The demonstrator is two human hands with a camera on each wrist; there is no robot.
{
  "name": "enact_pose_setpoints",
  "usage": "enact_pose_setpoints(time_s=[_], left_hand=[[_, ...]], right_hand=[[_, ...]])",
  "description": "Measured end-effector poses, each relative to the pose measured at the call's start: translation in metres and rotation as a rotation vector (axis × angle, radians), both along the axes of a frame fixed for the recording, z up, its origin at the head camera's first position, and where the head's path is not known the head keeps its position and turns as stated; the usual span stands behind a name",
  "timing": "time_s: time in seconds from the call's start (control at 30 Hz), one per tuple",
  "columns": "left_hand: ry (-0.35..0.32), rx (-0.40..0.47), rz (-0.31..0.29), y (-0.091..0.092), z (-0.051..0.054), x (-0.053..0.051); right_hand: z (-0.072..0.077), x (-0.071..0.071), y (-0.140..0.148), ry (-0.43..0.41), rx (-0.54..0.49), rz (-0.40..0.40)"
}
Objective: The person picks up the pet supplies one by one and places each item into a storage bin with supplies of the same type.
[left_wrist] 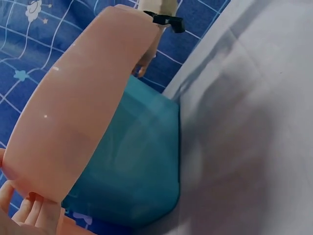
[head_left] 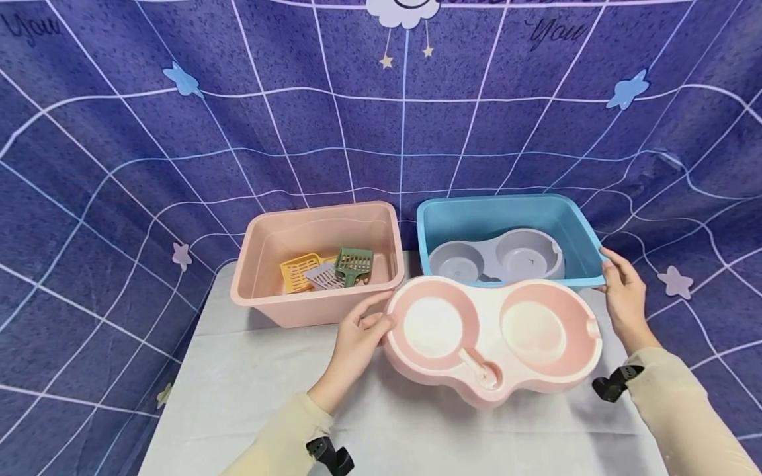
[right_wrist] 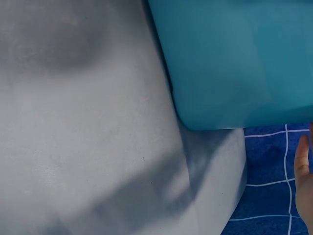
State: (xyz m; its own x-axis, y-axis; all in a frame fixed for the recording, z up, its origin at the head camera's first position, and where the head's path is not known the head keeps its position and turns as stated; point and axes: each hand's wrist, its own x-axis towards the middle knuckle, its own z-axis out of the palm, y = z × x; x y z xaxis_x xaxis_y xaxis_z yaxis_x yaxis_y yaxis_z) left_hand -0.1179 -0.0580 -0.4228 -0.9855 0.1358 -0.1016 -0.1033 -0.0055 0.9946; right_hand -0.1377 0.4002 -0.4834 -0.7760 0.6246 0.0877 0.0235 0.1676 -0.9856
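My left hand [head_left: 357,337] grips the left end of a pale pink double pet bowl [head_left: 489,324], held tilted above the table with its two round hollows toward me. Its outer wall [left_wrist: 78,103] fills much of the left wrist view. At the right, my right hand [head_left: 625,294] holds the front right corner of a blue plastic tub [head_left: 500,206] by its rim; only part of that hand shows in the right wrist view. A grey double pet bowl [head_left: 490,256] lies inside the blue tub, its front hidden by the tub's wall and the pink bowl.
A pink tub [head_left: 321,307] stands to the left, holding a yellow litter scoop [head_left: 294,274], a grey scoop [head_left: 324,277] and a green scoop [head_left: 354,262]. White cloth covers the table [head_left: 268,370]. A blue patterned curtain [head_left: 369,125] hangs behind.
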Motion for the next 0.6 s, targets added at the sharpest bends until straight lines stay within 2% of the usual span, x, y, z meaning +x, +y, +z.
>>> enact_pose_setpoints(time_s=[0.23, 0.6], left_hand=[[0.008, 0.002, 0.013, 0.004, 0.009, -0.004], [0.074, 0.017, 0.03, 0.01, 0.022, -0.014]], right_hand=[[-0.002, -0.001, 0.0, 0.003, -0.023, -0.007], [-0.001, -0.001, 0.001, -0.03, 0.003, -0.023]])
